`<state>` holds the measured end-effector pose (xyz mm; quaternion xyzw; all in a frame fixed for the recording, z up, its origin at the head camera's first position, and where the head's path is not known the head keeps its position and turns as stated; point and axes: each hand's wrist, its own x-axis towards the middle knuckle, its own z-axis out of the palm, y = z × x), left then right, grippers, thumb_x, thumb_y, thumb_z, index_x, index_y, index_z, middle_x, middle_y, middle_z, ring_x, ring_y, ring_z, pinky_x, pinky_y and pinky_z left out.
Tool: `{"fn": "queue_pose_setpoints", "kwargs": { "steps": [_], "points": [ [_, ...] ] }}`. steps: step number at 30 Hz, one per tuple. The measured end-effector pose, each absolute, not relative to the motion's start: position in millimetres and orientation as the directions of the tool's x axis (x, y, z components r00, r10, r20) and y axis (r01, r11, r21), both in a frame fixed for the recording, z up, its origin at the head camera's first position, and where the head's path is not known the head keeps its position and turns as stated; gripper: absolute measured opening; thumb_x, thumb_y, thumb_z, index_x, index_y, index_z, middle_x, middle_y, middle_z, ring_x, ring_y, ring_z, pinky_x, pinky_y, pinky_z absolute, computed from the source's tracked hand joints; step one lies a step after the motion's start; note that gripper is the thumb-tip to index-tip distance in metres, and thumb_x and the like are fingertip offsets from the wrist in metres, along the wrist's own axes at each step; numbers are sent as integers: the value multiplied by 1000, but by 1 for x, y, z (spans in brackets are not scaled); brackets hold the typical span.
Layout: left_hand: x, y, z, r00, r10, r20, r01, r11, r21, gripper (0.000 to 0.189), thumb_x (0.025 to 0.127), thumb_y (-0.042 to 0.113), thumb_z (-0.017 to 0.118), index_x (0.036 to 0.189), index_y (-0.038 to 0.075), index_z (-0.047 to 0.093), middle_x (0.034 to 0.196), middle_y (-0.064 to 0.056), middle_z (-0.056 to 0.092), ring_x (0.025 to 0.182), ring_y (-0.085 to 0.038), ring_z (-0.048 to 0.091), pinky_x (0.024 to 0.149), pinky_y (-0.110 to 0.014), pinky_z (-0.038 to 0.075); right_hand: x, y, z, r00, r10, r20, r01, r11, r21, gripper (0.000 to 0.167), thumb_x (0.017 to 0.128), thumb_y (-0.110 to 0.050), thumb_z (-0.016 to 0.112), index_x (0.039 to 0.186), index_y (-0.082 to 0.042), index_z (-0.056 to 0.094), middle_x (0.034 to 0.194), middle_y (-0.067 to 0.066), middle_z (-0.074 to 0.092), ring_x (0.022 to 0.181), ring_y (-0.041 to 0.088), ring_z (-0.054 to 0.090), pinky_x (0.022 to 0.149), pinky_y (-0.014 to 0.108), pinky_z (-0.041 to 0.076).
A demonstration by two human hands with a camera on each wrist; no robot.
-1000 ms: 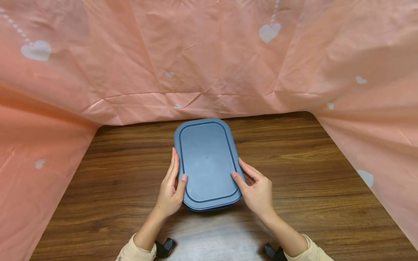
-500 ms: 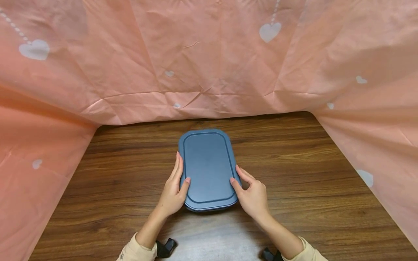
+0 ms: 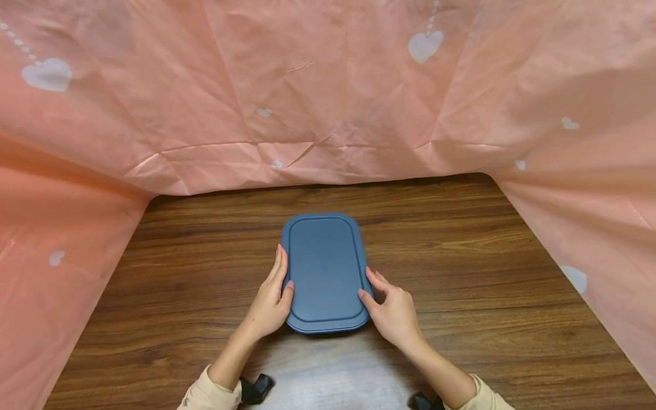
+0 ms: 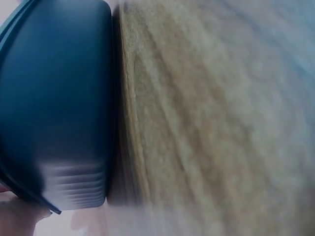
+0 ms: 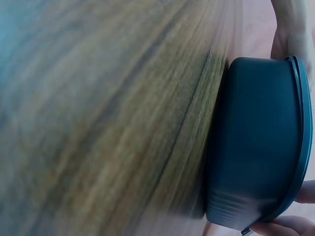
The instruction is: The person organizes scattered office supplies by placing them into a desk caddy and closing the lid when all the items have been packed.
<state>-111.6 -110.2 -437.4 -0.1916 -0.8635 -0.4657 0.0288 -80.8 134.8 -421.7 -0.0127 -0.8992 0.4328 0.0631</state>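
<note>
A blue lidded plastic storage box (image 3: 325, 267) sits on the wooden table, its long side running away from me. On its left side, my left hand (image 3: 269, 300) holds it, fingers stretched along the wall and thumb at the lid's edge. My right hand (image 3: 396, 310) grips the right side near the front corner, thumb over the lid's rim. Seen in the left wrist view, the box (image 4: 59, 98) stands close against the tabletop, its lid on. Right-hand fingers (image 5: 283, 227) reach to the box's rim in the right wrist view. The inside is hidden under the lid.
Brown wood-grain table (image 3: 487, 285) surrounds the box. A pink curtain (image 3: 328, 91) with white hearts closes off the back and both sides. Dark wrist mounts (image 3: 258, 389) show by the cream sleeves (image 3: 212, 393).
The box has come down and slightly towards me, its lid now flatter and darker in the head view. Both hands moved with it, keeping their hold.
</note>
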Motion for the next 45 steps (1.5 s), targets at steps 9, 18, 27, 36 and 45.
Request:
{"fn": "queue_pose_setpoints", "kwargs": {
  "steps": [9,18,27,36,45],
  "points": [
    [-113,-108,-438,-939,294,176,313,529,789,64,98,-1,40,153,-2,9,163,-15,-2,151,-28,6,111,-6,1,-80,135,-421,-991,14,135,-88,688,-720,50,85,-18,73,132,-5,59,131,13,61,76,22,71,68,33,58],
    [-113,-108,-435,-941,318,120,288,557,779,60,100,0,35,152,-4,7,163,-13,-8,151,-26,3,116,-23,6,-77,137,-422,-923,-171,344,-327,820,-469,54,84,-24,75,127,5,60,127,19,63,114,33,64,88,49,55],
    [-113,-107,-440,-940,323,112,293,590,753,61,98,-3,33,152,-5,4,163,-17,-10,151,-30,2,118,-37,11,-76,144,-422,-868,-354,348,-460,837,-296,85,78,-52,73,134,9,52,131,26,58,116,35,62,91,51,53],
    [-110,-108,-437,-945,305,115,294,644,706,59,98,0,36,151,-8,10,163,-19,-2,150,-32,12,118,-49,23,-82,145,-414,-844,-411,344,-500,834,-232,75,79,-50,72,125,9,60,125,25,64,110,33,66,86,48,55],
    [-110,-108,-433,-947,289,139,307,696,649,57,98,3,39,150,-9,18,163,-20,6,148,-32,20,116,-48,30,-83,150,-410,-853,-429,299,-503,828,-248,73,84,-47,70,130,8,57,129,23,61,117,34,63,88,50,55]
  ]
}}
